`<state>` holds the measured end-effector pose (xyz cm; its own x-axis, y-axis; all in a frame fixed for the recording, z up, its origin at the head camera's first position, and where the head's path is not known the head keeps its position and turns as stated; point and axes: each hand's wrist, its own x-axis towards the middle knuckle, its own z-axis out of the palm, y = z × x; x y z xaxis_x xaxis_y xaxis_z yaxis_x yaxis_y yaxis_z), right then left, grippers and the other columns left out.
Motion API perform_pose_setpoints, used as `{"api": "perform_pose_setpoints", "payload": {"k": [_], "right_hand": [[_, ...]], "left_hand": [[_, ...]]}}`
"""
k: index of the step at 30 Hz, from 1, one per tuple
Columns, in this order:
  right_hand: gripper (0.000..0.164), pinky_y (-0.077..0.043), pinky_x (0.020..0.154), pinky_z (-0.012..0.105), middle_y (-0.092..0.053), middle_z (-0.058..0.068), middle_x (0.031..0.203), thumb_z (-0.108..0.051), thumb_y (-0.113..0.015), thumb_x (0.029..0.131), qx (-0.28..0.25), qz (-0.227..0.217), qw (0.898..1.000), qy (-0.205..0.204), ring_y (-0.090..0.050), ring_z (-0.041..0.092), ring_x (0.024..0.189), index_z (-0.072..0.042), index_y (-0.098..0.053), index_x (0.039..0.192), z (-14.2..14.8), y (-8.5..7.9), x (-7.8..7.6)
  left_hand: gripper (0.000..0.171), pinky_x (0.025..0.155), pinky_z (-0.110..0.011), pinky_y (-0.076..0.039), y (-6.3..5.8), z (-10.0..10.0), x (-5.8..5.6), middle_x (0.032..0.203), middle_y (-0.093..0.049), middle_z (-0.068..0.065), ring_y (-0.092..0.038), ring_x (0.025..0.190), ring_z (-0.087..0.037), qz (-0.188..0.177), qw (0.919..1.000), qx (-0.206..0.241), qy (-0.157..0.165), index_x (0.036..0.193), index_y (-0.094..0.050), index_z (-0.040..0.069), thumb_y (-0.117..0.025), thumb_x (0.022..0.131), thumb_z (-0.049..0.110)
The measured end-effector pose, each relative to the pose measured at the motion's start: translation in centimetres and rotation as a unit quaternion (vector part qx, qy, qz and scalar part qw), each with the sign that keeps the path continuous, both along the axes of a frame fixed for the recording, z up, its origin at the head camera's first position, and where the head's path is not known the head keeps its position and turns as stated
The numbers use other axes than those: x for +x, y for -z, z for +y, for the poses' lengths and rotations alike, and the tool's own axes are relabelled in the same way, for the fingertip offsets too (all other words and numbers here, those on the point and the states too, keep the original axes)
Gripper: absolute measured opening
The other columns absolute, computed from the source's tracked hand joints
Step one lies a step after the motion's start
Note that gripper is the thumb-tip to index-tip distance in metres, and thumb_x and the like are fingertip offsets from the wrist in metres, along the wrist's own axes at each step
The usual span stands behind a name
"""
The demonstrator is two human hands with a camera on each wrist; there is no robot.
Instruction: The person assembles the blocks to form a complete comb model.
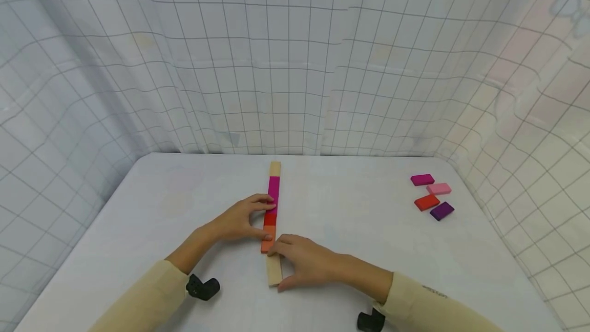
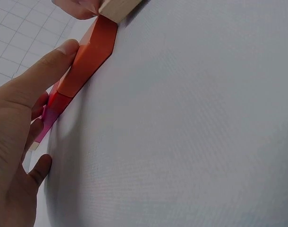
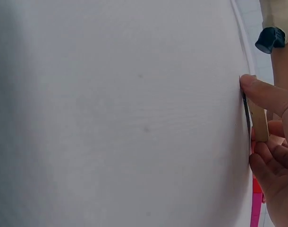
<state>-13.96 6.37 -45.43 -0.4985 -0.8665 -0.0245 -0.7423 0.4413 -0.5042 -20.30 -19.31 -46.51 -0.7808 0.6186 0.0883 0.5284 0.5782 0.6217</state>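
A straight row of blocks runs away from me on the white table, with a plain wooden block [image 1: 275, 169] at its far end. Toward me follow a magenta stretch [image 1: 274, 186], a red block [image 1: 270, 219] and an orange block [image 1: 269, 246]. My left hand [image 1: 239, 219] lies along the row's left side, thumb on the orange block and fingertips on the magenta part. At the near end, my right hand [image 1: 311, 263] holds another plain wooden block [image 1: 274, 270] between thumb and fingers, lengthwise. This block meets the orange one, slightly angled, and looks partly raised in the right wrist view.
Toward the table's right side lie several loose blocks: a magenta block [image 1: 422, 180], a pink block [image 1: 439, 189], a red block [image 1: 426, 202] and a purple block [image 1: 442, 211]. A white gridded curtain [image 1: 295, 65] hangs around the table [image 1: 350, 209]. Black wrist devices [image 1: 203, 287] sit by both sleeves.
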Motion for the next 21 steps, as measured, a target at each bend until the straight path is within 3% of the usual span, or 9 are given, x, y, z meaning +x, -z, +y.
{"api": "perform_pose_setpoints", "payload": {"k": [9, 12, 21], "right_hand": [[0.061, -0.046, 0.092, 0.014, -0.055, -0.009, 0.122, -0.049, -0.085, 0.084, -0.006, 0.035, 0.999, 0.009, -0.052, 0.0, 0.105, -0.019, -0.065, 0.133, -0.36, 0.32, 0.1], [0.058, -0.047, 0.092, 0.016, -0.059, -0.01, 0.119, -0.048, -0.085, 0.085, -0.001, 0.031, 0.999, 0.009, -0.053, 0.0, 0.103, -0.02, -0.067, 0.132, -0.07, 0.2, 0.08], [0.049, -0.046, 0.097, 0.016, -0.067, -0.01, 0.118, -0.04, -0.08, 0.092, -0.005, 0.082, 0.996, -0.016, -0.058, 0.001, 0.106, -0.017, -0.069, 0.133, -0.39, 0.4, 0.28]], "left_hand": [[0.079, 0.114, -0.059, -0.036, 0.5, -0.04, -0.16, 0.151, -0.049, -0.011, -0.042, 0.142, -0.036, -0.003, 1.0, 0.003, -0.003, 0.143, -0.061, 0.002, -0.087, 0.082, 0.045], [0.079, 0.114, -0.06, -0.035, 0.46, 0.01, -0.08, 0.152, -0.049, -0.01, -0.042, 0.142, -0.036, -0.005, 1.0, -0.003, -0.006, 0.144, -0.061, 0.003, -0.086, 0.082, 0.046], [0.079, 0.114, -0.06, -0.036, 0.42, -0.07, 0.06, 0.152, -0.049, -0.01, -0.042, 0.143, -0.036, -0.002, 0.9999, -0.005, -0.011, 0.144, -0.061, 0.004, -0.086, 0.082, 0.047]]}}
